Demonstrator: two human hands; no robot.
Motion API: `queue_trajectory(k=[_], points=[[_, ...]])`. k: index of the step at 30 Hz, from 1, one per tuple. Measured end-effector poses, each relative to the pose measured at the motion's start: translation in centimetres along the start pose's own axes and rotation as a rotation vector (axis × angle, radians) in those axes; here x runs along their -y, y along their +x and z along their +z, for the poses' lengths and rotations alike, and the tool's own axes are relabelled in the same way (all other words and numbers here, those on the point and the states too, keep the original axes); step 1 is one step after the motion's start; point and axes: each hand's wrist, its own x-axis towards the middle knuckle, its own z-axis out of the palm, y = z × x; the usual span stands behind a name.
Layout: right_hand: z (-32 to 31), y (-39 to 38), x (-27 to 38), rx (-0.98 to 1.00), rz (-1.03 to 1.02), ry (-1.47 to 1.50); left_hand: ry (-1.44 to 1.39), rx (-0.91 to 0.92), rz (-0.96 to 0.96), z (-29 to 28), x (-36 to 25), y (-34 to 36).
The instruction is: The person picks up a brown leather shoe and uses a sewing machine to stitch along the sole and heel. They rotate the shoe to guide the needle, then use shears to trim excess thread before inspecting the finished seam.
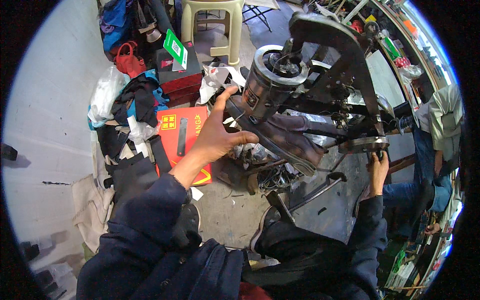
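Observation:
A dark brown shoe (282,137) sits slantwise under the head of a black hand-cranked shoe sewing machine (345,37), with the machine's long arm running to its opening. My left hand (215,130) is by the shoe's toe end, thumb and forefinger spread apart with a gap between them. Whether a fingertip touches the shoe, I cannot tell. Over on the right, the fingers of my right hand (378,175) are closed on a small crank handle (378,154) below the round metal wheel (364,145). The needle area is hidden behind the machine's round head (277,75).
Left of the machine lie a red box (170,135), a dark box with a green card stand (175,50), and heaped cloth scraps (132,172). A cream plastic stool (220,7) stands behind. A metal bar (317,192) is near my feet. Another person in jeans (425,150) is at the right.

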Motion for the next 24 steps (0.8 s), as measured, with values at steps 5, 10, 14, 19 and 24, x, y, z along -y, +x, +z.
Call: queue_trajectory(k=[5, 10, 14, 19, 24], points=[[4.3, -4.1, -0.2, 0.323, 0.157, 0.047, 0.024, -0.016, -0.035, 0.0, 0.3, 0.0], [4.0, -6.8, 12.2, 0.653, 0.49, 0.338, -0.098, -0.018, -0.032, 0.4, 0.7, -0.2], [1.5, -5.7, 18.1, 0.399, 0.352, 0.348, -0.165, -0.016, -0.064, 0.5, 0.8, -0.4], [-3.5, -1.0, 13.5, 0.072, 0.154, 0.286, -0.166, -0.004, -0.07, 0.2, 0.9, -0.8], [-1.5, 0.2, 3.7, 0.121, 0.18, 0.014, -0.156, -0.002, -0.053, 0.2, 0.9, -1.0]])
